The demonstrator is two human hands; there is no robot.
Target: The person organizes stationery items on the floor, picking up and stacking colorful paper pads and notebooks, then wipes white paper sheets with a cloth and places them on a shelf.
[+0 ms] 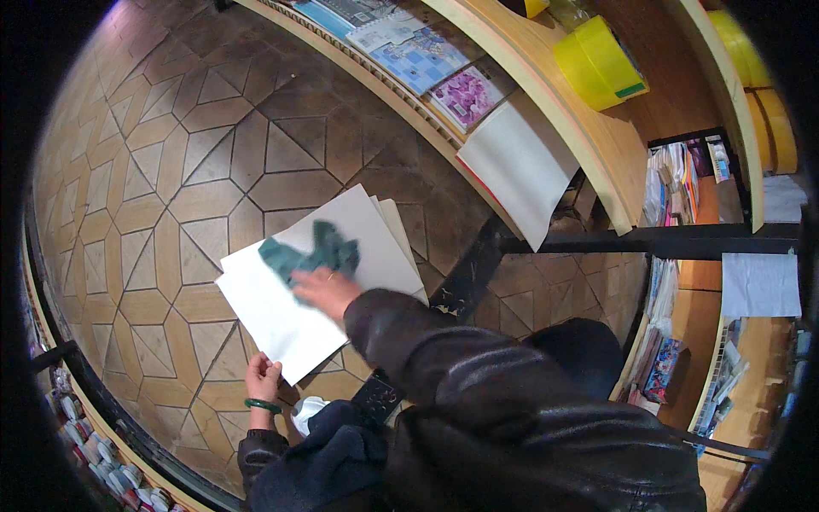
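Observation:
White sheets of paper or card (320, 320) lie fanned in a loose stack above the patterned floor. My right hand (326, 291) presses a dark green cloth (313, 256) on the top sheet; the cloth is blurred and bunched. At the stack's near left corner, my left hand (262, 377) pinches the edge between thumb and fingers. A green bangle (262, 405) circles my left wrist. What supports the stack from below is hidden.
Wooden shelves (544, 57) at upper right hold rolls of yellow tape (600, 63), notebooks (466, 99) and a hanging white sheet (521, 163). More shelving with books (665, 320) stands at right. Packed small items (105, 457) fill a shelf at lower left.

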